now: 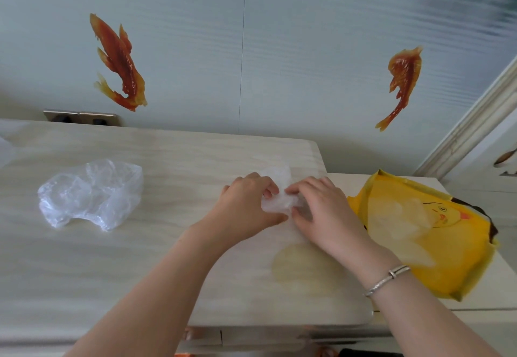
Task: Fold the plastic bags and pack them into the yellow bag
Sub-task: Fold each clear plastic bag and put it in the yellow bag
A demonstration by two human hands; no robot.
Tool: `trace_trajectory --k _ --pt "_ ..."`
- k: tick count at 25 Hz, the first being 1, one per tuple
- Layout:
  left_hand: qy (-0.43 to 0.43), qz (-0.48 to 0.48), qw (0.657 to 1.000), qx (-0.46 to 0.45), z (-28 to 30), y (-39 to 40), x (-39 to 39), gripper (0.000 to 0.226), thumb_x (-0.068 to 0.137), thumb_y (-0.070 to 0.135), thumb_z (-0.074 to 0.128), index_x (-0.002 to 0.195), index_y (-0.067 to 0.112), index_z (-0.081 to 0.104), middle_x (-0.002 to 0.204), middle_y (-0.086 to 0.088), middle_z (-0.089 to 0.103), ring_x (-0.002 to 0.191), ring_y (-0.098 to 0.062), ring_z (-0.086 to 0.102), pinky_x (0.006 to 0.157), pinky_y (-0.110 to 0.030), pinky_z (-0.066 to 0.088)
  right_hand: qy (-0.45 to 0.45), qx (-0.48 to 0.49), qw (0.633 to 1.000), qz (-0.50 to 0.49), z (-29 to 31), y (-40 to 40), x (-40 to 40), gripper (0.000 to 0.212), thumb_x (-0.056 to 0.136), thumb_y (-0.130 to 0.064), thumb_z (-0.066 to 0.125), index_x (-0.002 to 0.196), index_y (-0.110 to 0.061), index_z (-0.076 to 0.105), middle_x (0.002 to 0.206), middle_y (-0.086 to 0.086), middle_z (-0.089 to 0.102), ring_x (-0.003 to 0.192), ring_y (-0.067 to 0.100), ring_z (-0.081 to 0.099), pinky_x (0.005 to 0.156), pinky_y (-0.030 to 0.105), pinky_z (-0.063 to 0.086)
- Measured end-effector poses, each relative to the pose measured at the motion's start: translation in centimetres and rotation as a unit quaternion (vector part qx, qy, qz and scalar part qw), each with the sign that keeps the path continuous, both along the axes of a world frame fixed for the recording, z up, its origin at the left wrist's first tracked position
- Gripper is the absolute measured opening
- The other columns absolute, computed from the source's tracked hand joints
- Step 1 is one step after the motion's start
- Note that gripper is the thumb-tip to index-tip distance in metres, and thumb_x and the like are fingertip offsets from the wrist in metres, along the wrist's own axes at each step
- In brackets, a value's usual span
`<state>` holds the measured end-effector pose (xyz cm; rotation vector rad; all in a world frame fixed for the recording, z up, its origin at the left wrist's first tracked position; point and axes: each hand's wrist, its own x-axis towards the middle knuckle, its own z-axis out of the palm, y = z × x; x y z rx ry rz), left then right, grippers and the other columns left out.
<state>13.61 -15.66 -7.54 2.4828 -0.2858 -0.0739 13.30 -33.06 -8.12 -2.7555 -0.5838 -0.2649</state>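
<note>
Pale wood desk (140, 244) lies under us; our left hand (246, 205) and right hand (321, 205) both pinch a small clear plastic bag (275, 198) at its middle, the yellow bag (436, 244) just right, a crumpled bag (89, 194) far left.

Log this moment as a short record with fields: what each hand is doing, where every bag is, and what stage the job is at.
left hand: pinches the small clear bag
right hand: pinches the same bag from the other side
small clear bag: partly folded, on the table between both hands
crumpled clear bag: loose on the table, far left, untouched
yellow bag: lies flat to the right of the hands, duck face printed on it
stage: folding under way; this bag is not yet in the yellow bag
</note>
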Motion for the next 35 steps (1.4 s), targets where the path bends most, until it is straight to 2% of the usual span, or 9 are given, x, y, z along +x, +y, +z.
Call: trace_trajectory --k 4,7,10,15,20,23,25,30,35 --pt "-0.05 0.026 0.998 0.037 0.3 0.0 0.1 0.01 0.083 0.02 0.055 0.087 0.025 0.063 0.093 0.004 0.055 0.093 -0.022 0.056 0.079 -0.032 0.041 -0.006 0.103 0.995 -0.013 -0.2 0.1 0.6 0.007 0.089 -0.013 0.06 0.093 -0.015 0.065 0.092 -0.01 0.054 0.094 0.016 0.048 0.081 0.021 0.039" --pt "-0.041 0.075 0.996 0.019 0.1 0.4 0.5 0.02 0.091 0.027 0.049 0.083 0.017 0.064 0.091 0.002 0.064 0.095 -0.025 0.057 0.08 -0.033 0.041 0.027 0.173 0.984 -0.038 0.1 0.2 0.6 0.005 0.09 -0.015 0.059 0.087 -0.02 0.059 0.084 -0.013 0.052 0.089 0.012 0.049 0.075 0.008 0.034" --pt "0.001 0.111 0.994 -0.009 0.0 0.4 0.7 0.029 0.093 0.033 0.049 0.08 0.011 0.063 0.083 -0.003 0.065 0.094 -0.029 0.055 0.082 -0.033 0.04 0.062 0.241 0.966 -0.066 0.1 0.6 0.5 0.012 0.09 -0.02 0.059 0.078 -0.019 0.058 0.075 -0.003 0.06 0.075 0.011 0.054 0.064 0.015 0.039" --pt "0.014 0.165 0.986 -0.008 0.1 -0.2 0.8 0.043 0.094 0.033 0.047 0.056 0.014 0.039 0.056 0.001 0.041 0.075 -0.029 0.044 0.075 -0.033 0.032 0.095 0.31 0.937 -0.13 -0.5 1.7 1.3 0.012 0.09 -0.021 0.061 0.078 -0.018 0.06 0.07 -0.004 0.061 0.065 0.009 0.055 0.055 0.015 0.039" --pt "-0.058 0.194 0.979 0.009 0.2 -0.5 1.2 0.008 0.089 0.026 0.051 0.087 0.019 0.049 0.088 0.002 0.064 0.092 -0.026 0.057 0.078 -0.033 0.033 0.072 0.255 0.95 -0.167 -0.7 2.4 2.2 0.012 0.091 -0.023 0.061 0.098 -0.019 0.052 0.069 -0.008 0.056 0.067 0.005 0.054 0.059 0.021 0.04" --pt "-0.134 0.171 0.976 0.014 0.1 -0.5 1.5 0.02 0.086 0.017 0.056 0.094 0.022 0.038 0.092 0.006 0.054 0.093 -0.022 0.048 0.08 -0.032 0.034 -0.036 0.139 0.98 -0.138 -1.0 2.8 2.4 0.023 0.088 -0.02 0.064 0.104 -0.016 0.048 0.079 -0.006 0.052 0.077 0.018 0.053 0.07 0.035 0.045" --pt "-0.17 0.125 0.977 -0.001 0.0 -0.6 1.6 0.015 0.086 0.014 0.055 0.091 0.022 0.044 0.09 0.008 0.053 0.09 -0.02 0.047 0.079 -0.03 0.034 -0.075 0.103 0.986 -0.105 -1.0 3.0 2.6 0.022 0.085 -0.012 0.065 0.102 -0.016 0.052 0.089 -0.004 0.048 0.084 0.021 0.051 0.074 0.038 0.046" --pt "-0.117 0.068 0.991 0.008 -1.0 -0.3 1.7 0.013 0.092 0.028 0.051 0.104 0.022 0.05 0.095 0.01 0.061 0.098 -0.019 0.048 0.083 -0.031 0.034 -0.025 0.173 0.982 -0.066 -0.8 3.3 3.0 0.006 0.091 -0.017 0.058 0.096 -0.018 0.061 0.084 -0.009 0.047 0.063 0.008 0.049 0.063 0.025 0.039" --pt "-0.083 0.064 0.994 0.011 -1.1 0.1 1.8 0.019 0.092 0.029 0.049 0.11 0.023 0.046 0.097 0.007 0.057 0.1 -0.022 0.047 0.083 -0.032 0.033 -0.007 0.126 0.99 -0.065 -1.3 3.5 3.3 0.011 0.094 -0.026 0.055 0.103 -0.019 0.053 0.084 -0.008 0.049 0.067 0.016 0.055 0.069 0.036 0.046"
